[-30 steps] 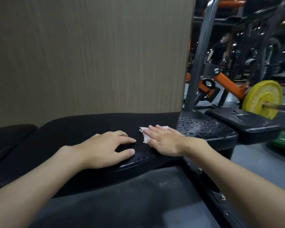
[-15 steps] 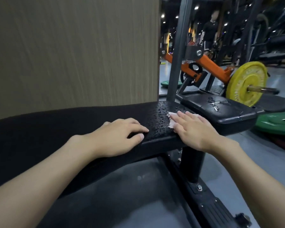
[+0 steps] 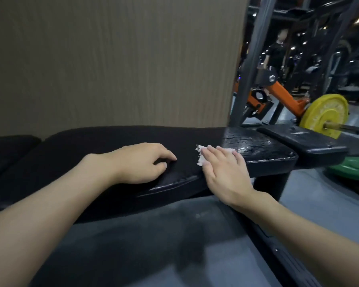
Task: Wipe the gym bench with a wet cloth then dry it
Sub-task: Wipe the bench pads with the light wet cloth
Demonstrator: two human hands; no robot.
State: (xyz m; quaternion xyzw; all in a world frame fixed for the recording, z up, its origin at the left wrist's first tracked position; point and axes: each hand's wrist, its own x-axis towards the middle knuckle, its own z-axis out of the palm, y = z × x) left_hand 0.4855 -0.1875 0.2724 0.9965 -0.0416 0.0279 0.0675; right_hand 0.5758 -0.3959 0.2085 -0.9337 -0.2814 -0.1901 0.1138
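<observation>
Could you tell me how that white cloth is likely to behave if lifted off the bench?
The cloth would probably hang limp: its ragged edge lies crumpled under the flat right hand. It looks thin, so likely light and easily torn. The bench glistens with droplets nearby, so it may cling slightly.
</observation>
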